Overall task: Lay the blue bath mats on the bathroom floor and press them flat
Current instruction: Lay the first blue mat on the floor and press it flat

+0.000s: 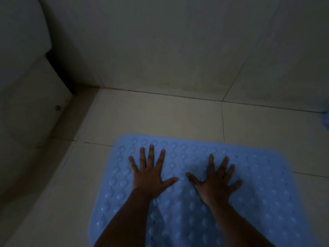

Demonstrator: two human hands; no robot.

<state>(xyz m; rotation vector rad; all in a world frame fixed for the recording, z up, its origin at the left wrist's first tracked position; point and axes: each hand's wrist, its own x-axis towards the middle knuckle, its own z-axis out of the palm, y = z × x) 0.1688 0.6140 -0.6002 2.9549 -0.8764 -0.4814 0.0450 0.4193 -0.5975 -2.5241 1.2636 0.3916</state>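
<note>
Your light-blue rubber bath mat with raised round bumps (263, 198) lies spread on the pale tiled bathroom floor (160, 114), its far edge near the grey tiled wall (178, 50); your left hand (151, 177) rests palm-down on the mat's far left part, fingers straight and fanned wide, holding nothing; your right hand (216, 182) lies flat just beside it, fingers likewise splayed, thumbs pointing toward each other but apart; a white toilet base (30, 111) stands at the left; a blurred blue object (325, 120) shows at the right edge.
</note>
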